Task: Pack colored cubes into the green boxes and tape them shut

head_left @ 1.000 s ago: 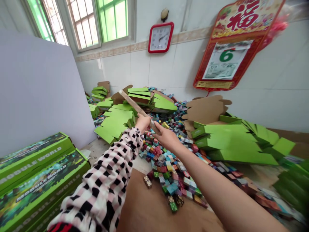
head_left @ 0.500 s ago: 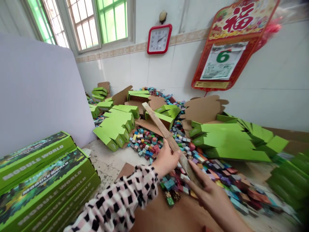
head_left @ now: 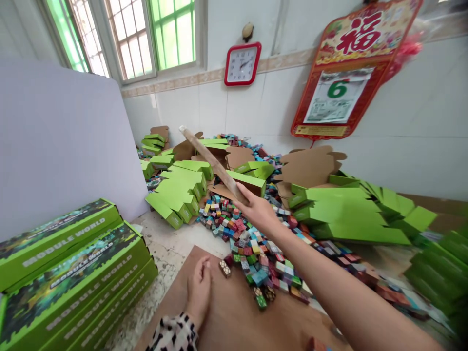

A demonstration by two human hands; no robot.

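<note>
My right hand [head_left: 258,209] is wrapped round the near end of a flat wooden stick [head_left: 210,158]. The stick slants up and to the left, its far end above the green boxes. My left hand [head_left: 200,287] is low over a brown cardboard sheet [head_left: 226,312], its fingers curled in and pressed together, with nothing visible in them. To its right is a small dark patterned block [head_left: 224,268]. A heap of small coloured blocks [head_left: 252,243] spreads below my right hand and forearm, partly hidden by them.
Printed green boxes [head_left: 87,287] are stacked at the lower left beside a pale panel [head_left: 66,141]. Open green boxes [head_left: 179,185] lie behind the heap, with more boxes [head_left: 340,209] to the right. A clock [head_left: 242,64] and a red calendar [head_left: 338,95] hang on the wall.
My left hand has let go of the stick and dropped down and left to the cardboard. My right hand has carried the stick up and to the left.
</note>
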